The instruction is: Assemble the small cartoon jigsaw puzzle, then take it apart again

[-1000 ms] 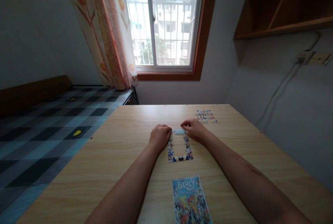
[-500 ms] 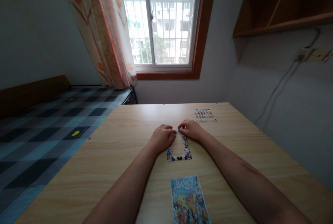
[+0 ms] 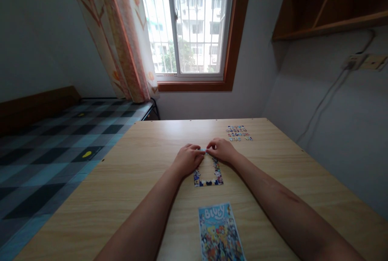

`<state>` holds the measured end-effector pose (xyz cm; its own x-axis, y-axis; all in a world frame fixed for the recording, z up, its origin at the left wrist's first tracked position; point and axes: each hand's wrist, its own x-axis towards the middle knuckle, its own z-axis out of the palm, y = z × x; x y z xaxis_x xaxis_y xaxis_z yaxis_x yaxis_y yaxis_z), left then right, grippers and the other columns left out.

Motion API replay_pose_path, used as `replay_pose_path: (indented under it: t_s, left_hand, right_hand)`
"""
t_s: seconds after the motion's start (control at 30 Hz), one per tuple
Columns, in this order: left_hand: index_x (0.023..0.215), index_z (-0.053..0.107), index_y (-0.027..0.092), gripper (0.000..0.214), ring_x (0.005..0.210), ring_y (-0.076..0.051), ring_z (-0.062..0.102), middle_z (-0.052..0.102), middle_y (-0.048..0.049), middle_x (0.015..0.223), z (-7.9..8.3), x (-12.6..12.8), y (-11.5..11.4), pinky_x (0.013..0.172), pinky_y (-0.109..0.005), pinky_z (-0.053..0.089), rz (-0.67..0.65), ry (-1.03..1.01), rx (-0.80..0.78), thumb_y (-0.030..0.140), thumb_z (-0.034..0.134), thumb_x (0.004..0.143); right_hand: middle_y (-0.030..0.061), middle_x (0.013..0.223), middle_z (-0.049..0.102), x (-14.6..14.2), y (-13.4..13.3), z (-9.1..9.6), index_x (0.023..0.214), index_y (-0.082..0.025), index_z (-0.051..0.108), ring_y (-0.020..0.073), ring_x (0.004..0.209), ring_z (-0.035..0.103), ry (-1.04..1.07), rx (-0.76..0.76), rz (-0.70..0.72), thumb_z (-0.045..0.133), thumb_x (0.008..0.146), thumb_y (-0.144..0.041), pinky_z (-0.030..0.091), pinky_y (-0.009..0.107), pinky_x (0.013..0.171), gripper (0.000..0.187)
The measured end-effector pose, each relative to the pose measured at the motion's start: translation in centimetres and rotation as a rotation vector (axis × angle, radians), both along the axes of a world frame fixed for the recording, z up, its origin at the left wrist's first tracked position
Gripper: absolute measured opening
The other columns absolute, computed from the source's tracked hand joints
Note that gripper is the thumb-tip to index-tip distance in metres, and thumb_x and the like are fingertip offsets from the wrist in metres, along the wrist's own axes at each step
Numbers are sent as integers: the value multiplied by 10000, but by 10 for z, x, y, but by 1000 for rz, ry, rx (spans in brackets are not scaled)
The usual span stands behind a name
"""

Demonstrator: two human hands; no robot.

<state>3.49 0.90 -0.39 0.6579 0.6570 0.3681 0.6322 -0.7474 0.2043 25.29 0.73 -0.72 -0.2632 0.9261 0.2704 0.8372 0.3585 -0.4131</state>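
Note:
A rectangular jigsaw puzzle border (image 3: 219, 178) lies on the table, joined along its sides and bottom, with bare wood showing inside it. My left hand (image 3: 188, 159) rests over its upper left corner, thumb and index finger closing on the light blue top edge. From the other side my right hand (image 3: 222, 150) has its fingertips bent together on that same edge, close to the left fingertips. The fingers cover part of the top row, so the exact piece between them is hidden. Nearer to me lies a Bluey picture card (image 3: 220, 232), face up.
Several loose puzzle pieces (image 3: 238, 133) lie in rows at the far right of the wooden table (image 3: 136, 196). A bed with a checked cover (image 3: 54, 158) stands at the left. Behind are a window and a curtain (image 3: 121, 51); a wall shelf (image 3: 327, 30) hangs at the right.
The view has tilted down very slightly. Both hands stay at the puzzle's top edge, with only a small shift of the fingertips.

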Motion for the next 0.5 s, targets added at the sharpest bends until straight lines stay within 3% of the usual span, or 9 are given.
replay_pose_path:
  t_s: [0.17,0.5]
  left_hand:
    - [1138,758,235,294,1028,-230,649,738,-71,1126,-3,-2,3,977,-386,506,94,-133,-59,260,577,907]
    - [1062,785,246,290,1004,-239,649,743,-59,1093,-5,-2,3,963,-401,514,56,-86,-16,192,586,859]
  right_hand:
    - [26,848,685,0,0,-1,928,-240,779,154,782,607,-19,-16,-11,685,848,-409,408,245,693,209]
    - [64,983,744,3,1,-5,994,-208,774,173,923,642,51,48,-28,533,962,-327,437,254,834,271]
